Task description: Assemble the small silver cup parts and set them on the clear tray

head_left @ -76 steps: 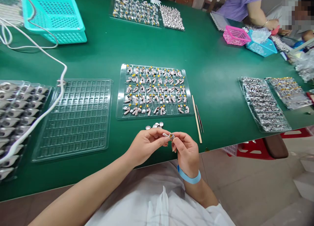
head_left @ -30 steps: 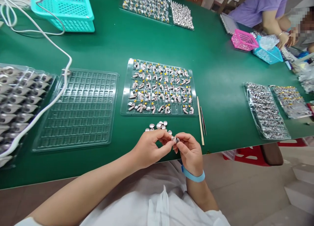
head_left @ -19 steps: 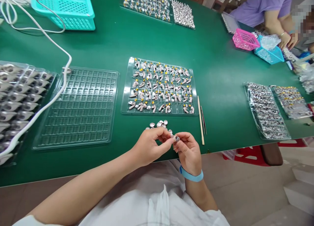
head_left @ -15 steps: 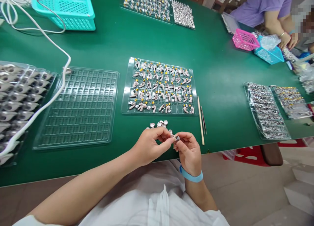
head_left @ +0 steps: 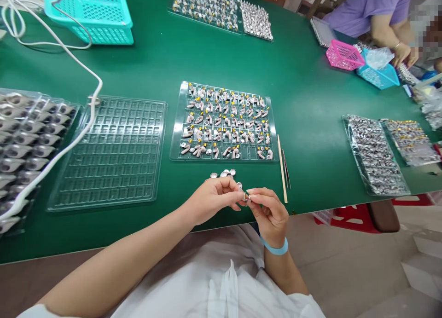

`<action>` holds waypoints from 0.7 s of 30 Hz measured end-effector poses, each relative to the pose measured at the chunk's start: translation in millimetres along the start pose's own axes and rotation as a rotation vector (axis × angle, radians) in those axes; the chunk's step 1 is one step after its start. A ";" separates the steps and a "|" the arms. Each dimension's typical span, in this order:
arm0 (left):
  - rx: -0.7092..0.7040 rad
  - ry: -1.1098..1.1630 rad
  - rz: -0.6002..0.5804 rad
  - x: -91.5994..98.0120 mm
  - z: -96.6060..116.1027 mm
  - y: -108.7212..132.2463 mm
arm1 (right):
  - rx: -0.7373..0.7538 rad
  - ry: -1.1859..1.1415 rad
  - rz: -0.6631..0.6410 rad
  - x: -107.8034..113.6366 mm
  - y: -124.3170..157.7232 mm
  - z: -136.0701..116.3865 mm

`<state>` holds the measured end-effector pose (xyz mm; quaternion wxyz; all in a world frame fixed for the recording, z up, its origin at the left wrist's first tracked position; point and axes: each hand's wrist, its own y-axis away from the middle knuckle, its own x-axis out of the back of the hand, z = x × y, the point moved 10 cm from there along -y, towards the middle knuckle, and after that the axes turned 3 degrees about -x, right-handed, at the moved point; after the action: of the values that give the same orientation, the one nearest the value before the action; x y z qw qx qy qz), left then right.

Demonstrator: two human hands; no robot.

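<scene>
My left hand [head_left: 210, 200] and my right hand [head_left: 269, 212] meet at the table's near edge, both pinched on one small earbud part [head_left: 244, 196] held between their fingertips. Most of the part is hidden by my fingers. Just beyond them lies a little heap of round silver caps [head_left: 224, 174]. Behind that sits a clear tray [head_left: 176, 124] filled with several pale earbud shells with yellow tabs. A thin wooden stick [head_left: 282, 168] and tweezers [head_left: 286, 170] lie right of the tray.
An unfilled clear tray [head_left: 113, 152] lies to the left, crossed by a white cable [head_left: 69, 143]. Trays of grey parts [head_left: 24, 143] are at far left and silver parts [head_left: 375, 154] at right. A teal basket [head_left: 90, 14] and a pink basket [head_left: 343, 55] stand far back, near another person's hands [head_left: 402, 55].
My hands stayed together on the small part. My right hand has turned, its fingers now lying over the part, which shows less than before. The camera view shifted slightly.
</scene>
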<state>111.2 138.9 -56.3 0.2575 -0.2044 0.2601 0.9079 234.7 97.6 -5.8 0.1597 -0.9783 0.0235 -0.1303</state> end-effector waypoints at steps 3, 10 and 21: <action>0.016 0.042 0.004 1.0 -2.9 -0.6 | 0.038 0.026 -0.043 -2.7 -2.3 -4.8; 0.023 0.031 0.026 1.3 -3.7 -0.9 | 0.050 0.023 -0.102 -7.3 -5.4 -7.8; -0.412 -0.390 0.183 4.7 33.6 15.4 | -0.273 -0.319 0.021 -0.7 -1.4 19.1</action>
<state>90.8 148.7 -26.8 0.1731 -0.0496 0.0331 0.9831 239.1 104.8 -23.0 0.0285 -0.9987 0.0256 0.0324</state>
